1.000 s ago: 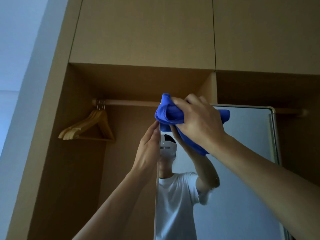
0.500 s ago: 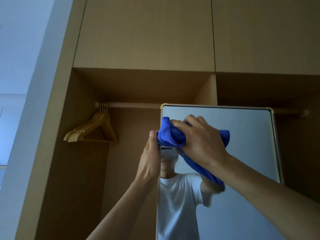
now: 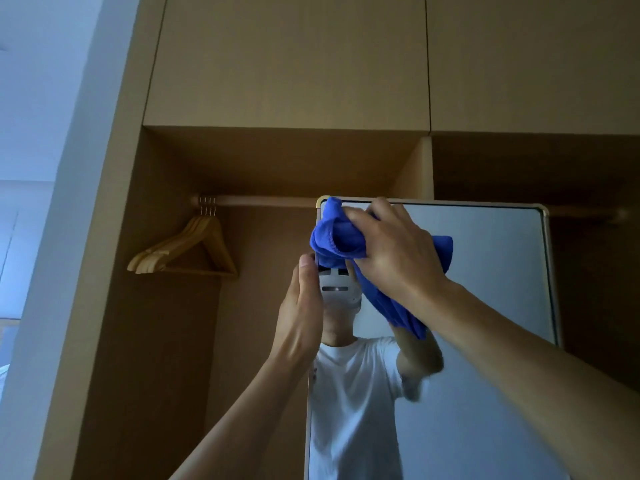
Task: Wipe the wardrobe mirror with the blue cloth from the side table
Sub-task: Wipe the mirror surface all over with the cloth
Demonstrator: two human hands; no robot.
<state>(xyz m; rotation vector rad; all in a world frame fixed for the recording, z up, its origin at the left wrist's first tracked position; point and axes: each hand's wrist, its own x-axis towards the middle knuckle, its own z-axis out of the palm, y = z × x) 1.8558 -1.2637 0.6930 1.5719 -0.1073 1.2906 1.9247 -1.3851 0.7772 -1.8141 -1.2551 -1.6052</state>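
The wardrobe mirror (image 3: 491, 271), with a thin gold frame, stands in front of the open wardrobe. My right hand (image 3: 391, 251) grips the bunched blue cloth (image 3: 332, 237) and presses it against the glass at the mirror's top left corner. A tail of the cloth hangs down below my wrist. My left hand (image 3: 299, 313) holds the mirror's left edge just under the cloth, thumb in front; its fingers are hidden behind the edge. The glass reflects a person in a white T-shirt with a headset.
Several wooden hangers (image 3: 187, 247) hang on the wooden rail (image 3: 263, 200) in the left bay. A vertical divider panel (image 3: 415, 171) stands behind the mirror's top. Closed upper cabinet doors (image 3: 287, 64) sit above. A pale wall (image 3: 41, 98) borders the wardrobe on the left.
My right hand dropped the cloth a little below the mirror's top edge, then brought it back up to the top left corner. My left hand stayed on the mirror's left edge.
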